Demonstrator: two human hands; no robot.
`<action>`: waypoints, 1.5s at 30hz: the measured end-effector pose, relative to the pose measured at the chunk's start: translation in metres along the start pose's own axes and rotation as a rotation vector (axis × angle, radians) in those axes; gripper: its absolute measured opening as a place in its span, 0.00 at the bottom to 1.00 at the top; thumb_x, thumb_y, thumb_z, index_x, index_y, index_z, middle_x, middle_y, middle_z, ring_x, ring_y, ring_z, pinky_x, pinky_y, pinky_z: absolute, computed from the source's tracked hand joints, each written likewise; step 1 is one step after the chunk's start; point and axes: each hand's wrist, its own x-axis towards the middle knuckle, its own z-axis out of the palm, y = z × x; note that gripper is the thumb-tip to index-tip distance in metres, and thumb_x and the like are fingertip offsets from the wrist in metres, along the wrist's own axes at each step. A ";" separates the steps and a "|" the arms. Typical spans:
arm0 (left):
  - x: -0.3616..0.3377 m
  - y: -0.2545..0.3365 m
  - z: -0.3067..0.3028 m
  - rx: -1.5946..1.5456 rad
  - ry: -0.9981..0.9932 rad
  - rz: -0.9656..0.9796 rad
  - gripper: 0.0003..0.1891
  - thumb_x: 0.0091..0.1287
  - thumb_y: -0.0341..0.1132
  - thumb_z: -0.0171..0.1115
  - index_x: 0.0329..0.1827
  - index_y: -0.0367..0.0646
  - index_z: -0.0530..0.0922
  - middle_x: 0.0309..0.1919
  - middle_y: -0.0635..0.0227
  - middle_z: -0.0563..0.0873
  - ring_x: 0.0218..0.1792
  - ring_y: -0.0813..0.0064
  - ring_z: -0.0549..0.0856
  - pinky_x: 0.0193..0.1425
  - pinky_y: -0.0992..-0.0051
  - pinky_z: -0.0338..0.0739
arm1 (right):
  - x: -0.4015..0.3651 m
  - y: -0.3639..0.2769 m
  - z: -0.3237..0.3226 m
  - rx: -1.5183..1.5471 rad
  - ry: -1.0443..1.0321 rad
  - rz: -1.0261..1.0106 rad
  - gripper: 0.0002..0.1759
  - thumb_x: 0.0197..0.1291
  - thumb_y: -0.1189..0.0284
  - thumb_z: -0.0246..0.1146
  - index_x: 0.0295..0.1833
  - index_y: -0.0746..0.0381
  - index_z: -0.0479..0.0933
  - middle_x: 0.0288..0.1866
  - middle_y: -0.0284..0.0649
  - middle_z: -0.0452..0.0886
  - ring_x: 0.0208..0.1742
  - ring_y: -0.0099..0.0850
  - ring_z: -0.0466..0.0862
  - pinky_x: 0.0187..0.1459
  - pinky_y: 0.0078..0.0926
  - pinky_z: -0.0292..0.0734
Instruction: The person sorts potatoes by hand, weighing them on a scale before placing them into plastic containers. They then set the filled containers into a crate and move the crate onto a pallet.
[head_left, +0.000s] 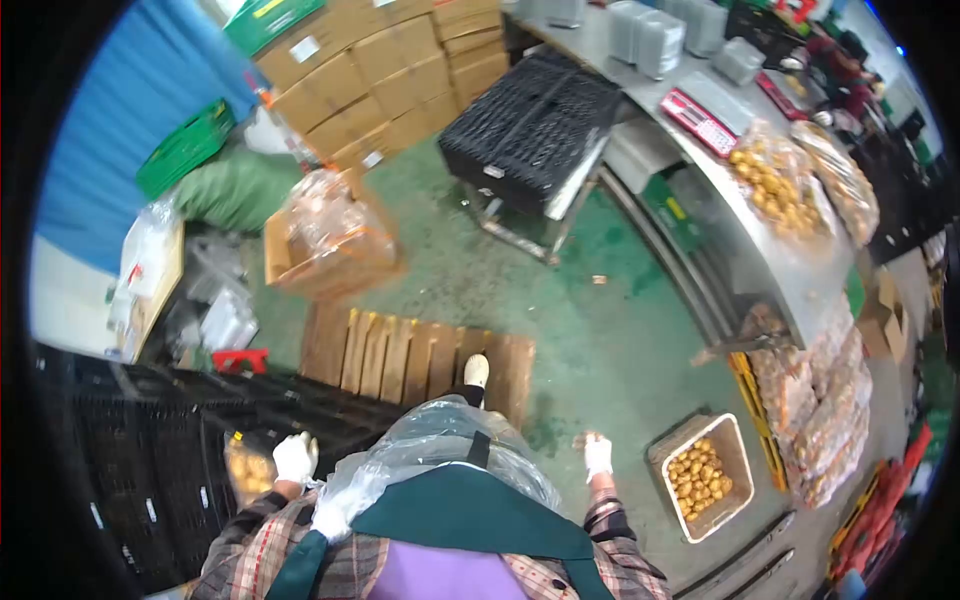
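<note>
My left hand (294, 459), in a white glove, is beside a pack of potatoes (249, 471) at the black crates (140, 470). Its fingers are loosely bent with the thumb apart, and I see nothing in them. My right hand (597, 455) hangs over the green floor, also gloved, its fingertips brownish and loosely apart, holding nothing visible. To its right stands a white tub (742, 445) with several potatoes (698, 478) inside. Clear plastic (400, 445) covers the front of my dark green apron (470, 510).
Ahead lies a wooden pallet (400, 365), with an open cardboard box (290, 262) of clear plastic beyond it. Stacked black crates (530, 120) rest on a metal frame. Bagged potatoes (775, 190) lie on the metal table (735, 240). Another person (840, 65) is at the upper right.
</note>
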 end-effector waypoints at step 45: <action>0.873 0.613 -0.042 -0.634 0.180 -0.067 0.29 0.61 0.47 0.62 0.60 0.37 0.73 0.51 0.48 0.81 0.54 0.48 0.79 0.59 0.56 0.73 | 0.593 -0.624 -0.071 -0.602 -0.151 -0.714 0.16 0.64 0.67 0.60 0.50 0.68 0.79 0.40 0.49 0.86 0.41 0.38 0.87 0.45 0.32 0.80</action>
